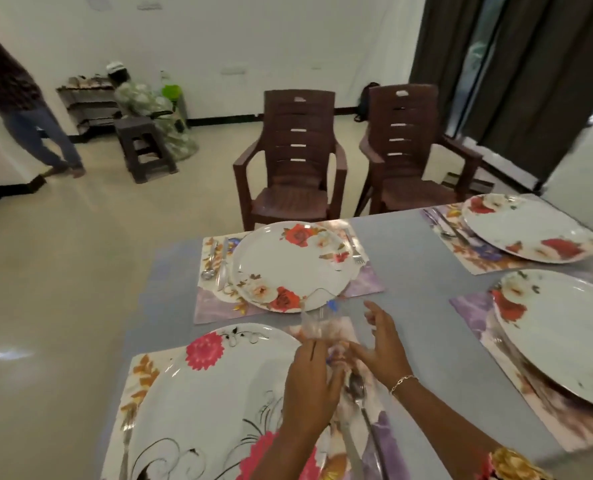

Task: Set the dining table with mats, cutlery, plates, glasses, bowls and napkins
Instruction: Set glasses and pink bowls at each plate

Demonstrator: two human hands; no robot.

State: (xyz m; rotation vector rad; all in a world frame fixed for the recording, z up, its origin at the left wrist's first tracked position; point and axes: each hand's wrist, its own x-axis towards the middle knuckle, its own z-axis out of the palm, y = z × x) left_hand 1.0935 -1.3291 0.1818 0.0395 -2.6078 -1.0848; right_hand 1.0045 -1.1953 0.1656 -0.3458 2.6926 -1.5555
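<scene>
Centrally, a clear glass (317, 325) is held over the top right corner of the near mat (142, 372), blurred and tilted toward the upper left; what it holds cannot be told. The left hand (309, 386) grips its lower part, fingers curled round it. The right hand (381, 348), a bracelet (402, 382) at its wrist, is just beside the glass on the right with fingers spread, its thumb reaching toward the base; contact there is unclear. On the near mat, at the lower left of the frame, lies the near plate (219, 393) with pink flowers, a fork (125, 441) along its left edge, and a spoon (355, 389) and knife (350, 448) to its right, partly hidden under the two forearms. Just above the glass, the far plate (288, 265) with red flowers sits on the far mat (364, 282), cutlery on both sides of it. At the right edge of the frame two more flowered plates, the upper plate (527, 230) and the lower plate (565, 334), rest on their own mats on the grey table (409, 258). Beyond the table stand two brown chairs (295, 157), facing it. At the upper left are a dark stool (142, 147), a crouching person and another person walking; dark curtains (517, 81) hang at the upper right.
</scene>
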